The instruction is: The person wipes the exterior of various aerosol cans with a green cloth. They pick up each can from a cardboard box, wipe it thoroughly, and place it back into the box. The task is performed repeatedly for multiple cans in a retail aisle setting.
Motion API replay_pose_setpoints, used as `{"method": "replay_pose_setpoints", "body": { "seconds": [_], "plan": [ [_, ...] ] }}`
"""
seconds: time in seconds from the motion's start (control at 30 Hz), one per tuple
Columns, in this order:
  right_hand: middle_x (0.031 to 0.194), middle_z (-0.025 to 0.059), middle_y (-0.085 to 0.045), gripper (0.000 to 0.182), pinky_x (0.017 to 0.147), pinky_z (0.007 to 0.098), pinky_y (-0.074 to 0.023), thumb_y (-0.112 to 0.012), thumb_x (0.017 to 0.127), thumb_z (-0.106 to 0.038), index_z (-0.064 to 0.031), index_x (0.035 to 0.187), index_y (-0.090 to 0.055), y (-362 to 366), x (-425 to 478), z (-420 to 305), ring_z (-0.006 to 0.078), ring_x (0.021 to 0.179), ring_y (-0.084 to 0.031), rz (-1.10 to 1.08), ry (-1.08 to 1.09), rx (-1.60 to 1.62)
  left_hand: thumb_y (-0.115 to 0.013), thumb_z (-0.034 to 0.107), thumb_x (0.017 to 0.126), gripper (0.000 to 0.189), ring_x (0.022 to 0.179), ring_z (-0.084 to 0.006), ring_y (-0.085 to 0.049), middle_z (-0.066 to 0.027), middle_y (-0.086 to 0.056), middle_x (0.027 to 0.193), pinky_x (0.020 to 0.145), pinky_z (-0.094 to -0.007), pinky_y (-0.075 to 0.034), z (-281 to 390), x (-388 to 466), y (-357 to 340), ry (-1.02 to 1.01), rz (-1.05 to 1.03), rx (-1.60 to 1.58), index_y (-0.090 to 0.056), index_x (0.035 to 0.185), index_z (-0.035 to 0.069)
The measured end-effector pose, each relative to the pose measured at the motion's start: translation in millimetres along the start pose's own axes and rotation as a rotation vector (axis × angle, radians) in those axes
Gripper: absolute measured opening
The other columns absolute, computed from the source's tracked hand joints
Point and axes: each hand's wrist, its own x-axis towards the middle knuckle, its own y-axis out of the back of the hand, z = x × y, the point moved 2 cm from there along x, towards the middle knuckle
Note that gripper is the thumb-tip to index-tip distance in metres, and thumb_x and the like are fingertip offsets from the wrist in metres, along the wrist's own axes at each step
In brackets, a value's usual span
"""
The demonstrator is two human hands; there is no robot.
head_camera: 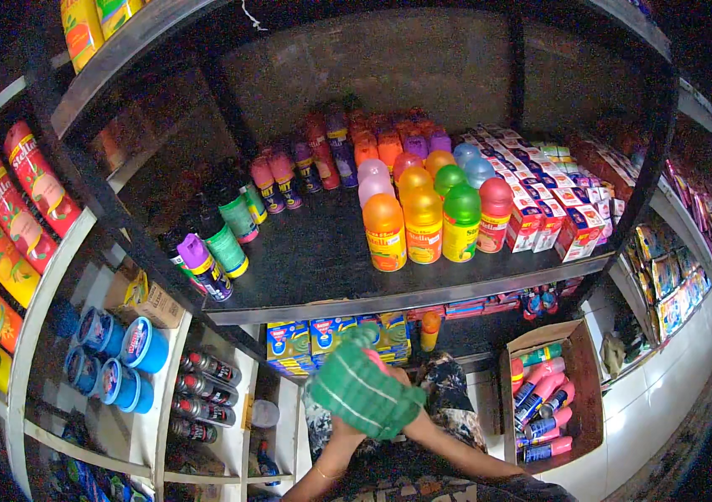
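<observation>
Low in the middle of the head view, a green checked cloth (356, 386) with white lines is bunched over both my hands. My left hand (346, 430) is at its lower left edge, with the fingers mostly hidden by the cloth. My right hand (403, 383) is at the cloth's right side, partly covered. Something pink (376, 361) shows between the cloth and the fingers; what it is cannot be told. Beyond the hands, a black shelf (305, 263) bears orange, yellow, green and red capped Stella bottles (423, 238) and several spray cans (280, 179).
A cardboard box (588, 401) of pink-capped spray cans stands on the tiled floor (638, 401) at right. Red and white cartons (582, 232) fill the shelf's right part. Blue tubs (144, 345) and red-topped cans (205, 408) line the left shelves. Blue-yellow boxes (290, 345) sit just beyond my hands.
</observation>
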Motion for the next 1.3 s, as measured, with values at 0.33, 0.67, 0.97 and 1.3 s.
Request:
{"method": "replay_pose_setpoints", "body": {
  "seconds": [0.33,0.67,0.97,1.3],
  "plan": [
    [0.105,0.0087,-0.041,0.055,0.086,0.0287,-0.0366,-0.069,0.066,-0.013,-0.0038,0.108,-0.034,2.1,10.8,21.2,0.0162,0.097,-0.042,0.362,-0.087,0.360,-0.057,0.022,0.079,0.048,0.112,-0.0321,-0.041,-0.0172,-0.043,0.121,0.096,-0.0427,-0.031,-30.3,-38.0,-45.6,0.353,0.127,-0.741,-0.041,0.119,0.002],
    [0.102,0.0120,-0.044,0.038,0.085,0.0334,-0.0378,-0.066,0.070,-0.016,-0.0026,0.100,-0.049,-2.2,17.3,-23.4,0.0243,0.100,-0.043,0.402,-0.289,0.729,-0.055,0.011,0.083,0.031,0.093,-0.0186,-0.052,-0.0075,-0.051,0.104,0.079,-0.0317,-0.043,29.7,-5.3,-9.7,0.479,0.358,-0.519,-0.041,0.109,0.001],
    [0.106,0.0076,-0.044,0.071,0.084,0.0308,-0.0369,-0.075,0.063,-0.040,-0.0035,0.111,-0.037,15.9,15.2,-26.4,0.0155,0.095,-0.044,0.262,0.049,0.410,-0.045,0.013,0.087,0.026,0.093,-0.0172,-0.052,-0.0054,-0.052,0.106,0.080,-0.0310,-0.043,-13.9,-44.6,-29.1,0.109,-0.040,-0.263,-0.044,0.112,0.004],
    [0.104,0.0129,-0.053,0.089,0.077,0.0360,-0.0404,-0.083,0.049,-0.040,-0.0018,0.117,-0.040,9.0,-2.6,-28.0,0.0252,0.088,-0.052,-0.134,0.375,0.017,-0.045,0.022,0.088,0.037,0.100,-0.0183,-0.051,-0.0075,-0.050,0.114,0.086,-0.0337,-0.042,-28.1,-49.2,-7.7,0.485,-0.338,-0.936,-0.040,0.120,0.005]
  ]
}}
